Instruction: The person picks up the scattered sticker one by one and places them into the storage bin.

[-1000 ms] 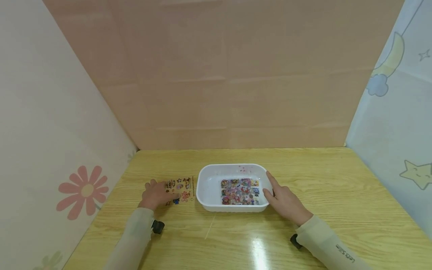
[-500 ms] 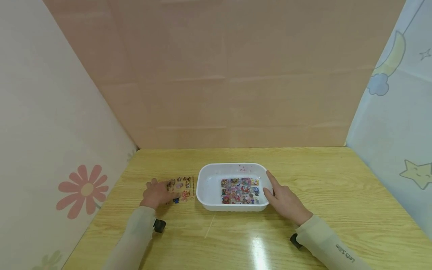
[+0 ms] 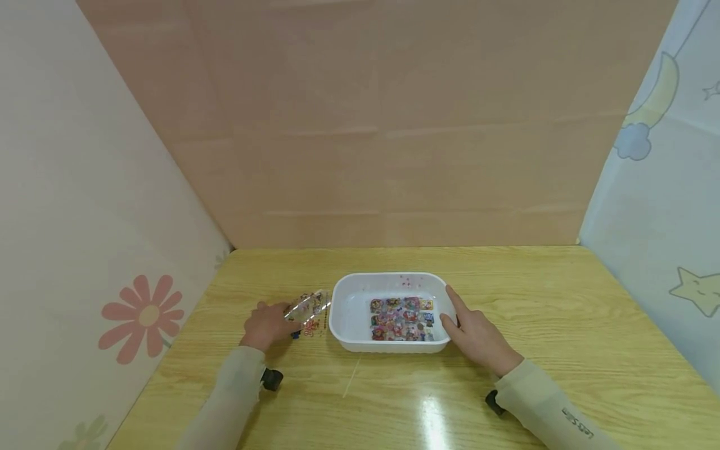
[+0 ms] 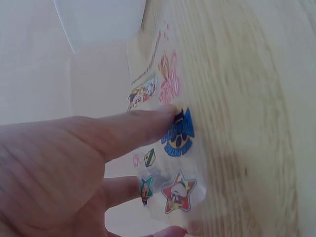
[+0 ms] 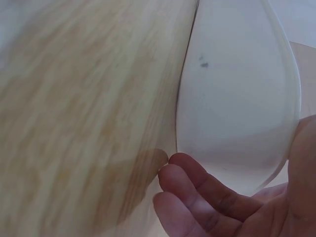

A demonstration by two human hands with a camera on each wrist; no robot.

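My left hand point(image 3: 267, 324) pinches the near-left part of a clear sticker sheet point(image 3: 309, 310), which bows up off the table and catches the light. In the left wrist view the thumb point(image 4: 143, 126) presses over a blue badge sticker point(image 4: 178, 136), with other fingertips behind the film. A star-shaped sticker point(image 4: 178, 192) shows below it. To the right of the sheet stands a white plastic basin point(image 3: 388, 347) with colourful sticker sheets point(image 3: 399, 320) lying inside. My right hand point(image 3: 478, 337) grips its right end, thumb over the rim and fingers against the outer wall point(image 5: 232, 98).
The wood-grain table point(image 3: 534, 294) extends around the basin. A tan backdrop point(image 3: 382, 156) rises behind it, and pale printed side panels stand left, with a pink flower point(image 3: 147, 315), and right, with a star point(image 3: 700, 290).
The sticker sheet lay flat before; now it curves up from the table in my left hand, which has shifted slightly right. My right hand stays on the basin.
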